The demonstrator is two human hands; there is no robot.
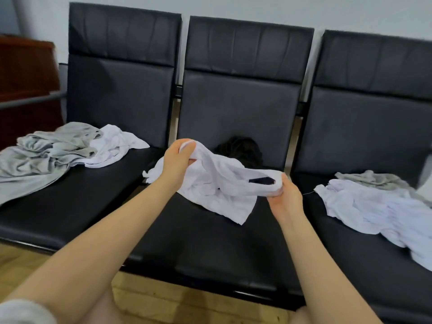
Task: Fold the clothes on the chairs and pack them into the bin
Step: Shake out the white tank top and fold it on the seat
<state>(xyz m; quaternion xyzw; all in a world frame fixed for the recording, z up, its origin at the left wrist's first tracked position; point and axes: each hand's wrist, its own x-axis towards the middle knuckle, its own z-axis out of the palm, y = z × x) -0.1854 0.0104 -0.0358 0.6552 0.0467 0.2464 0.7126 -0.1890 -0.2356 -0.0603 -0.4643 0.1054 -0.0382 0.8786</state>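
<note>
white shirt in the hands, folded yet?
Not folded. The shirt hangs bunched between left hand and right hand, its lower part crumpled on the middle seat.

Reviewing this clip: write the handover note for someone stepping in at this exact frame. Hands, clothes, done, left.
Left hand and right hand each grip one end of a white garment, partly lifted over the middle seat.
Black garment lies at the back of that seat.
Left seat: grey and white clothes, crumpled.
Right seat: white and grey clothes, crumpled.
Done: nothing looks folded; no bin in view.
Left: fold every piece, pack all.
</note>
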